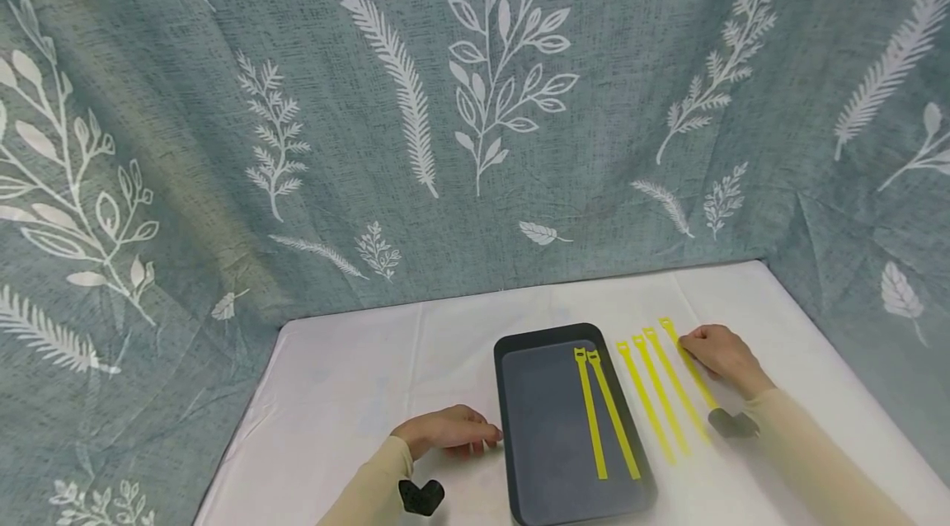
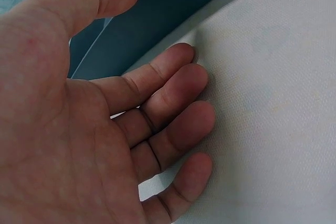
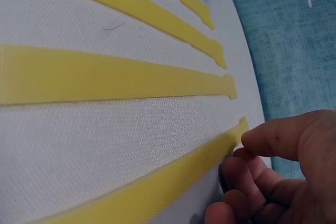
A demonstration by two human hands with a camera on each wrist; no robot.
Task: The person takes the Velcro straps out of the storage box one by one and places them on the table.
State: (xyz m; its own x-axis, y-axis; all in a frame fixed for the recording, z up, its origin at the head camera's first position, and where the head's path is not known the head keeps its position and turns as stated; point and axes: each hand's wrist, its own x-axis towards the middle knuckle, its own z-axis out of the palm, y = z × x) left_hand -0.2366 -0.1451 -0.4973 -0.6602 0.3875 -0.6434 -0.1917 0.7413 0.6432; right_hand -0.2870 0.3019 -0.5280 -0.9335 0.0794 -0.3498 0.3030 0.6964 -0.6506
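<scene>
At the right of the head view, my right hand (image 1: 723,357) pinches the edge of the outermost yellow cable tie (image 1: 699,378) near its slotted head. In the right wrist view, the thumb (image 3: 278,137) and curled fingers meet at that end, and the flat band (image 3: 157,195) runs down to the left. Three more cable ties (image 3: 115,77) lie side by side to its left. Two others (image 1: 591,419) rest inside a dark grey tray (image 1: 542,427). My left hand (image 1: 449,431) holds nothing; its fingers are loosely bent beside the tray's left wall, palm visible in the left wrist view.
A white cloth (image 1: 356,378) covers the table. Behind and at both sides hangs a blue-green curtain (image 1: 334,138) with white leaf prints. Black wrist devices (image 1: 421,498) sit at both wrists.
</scene>
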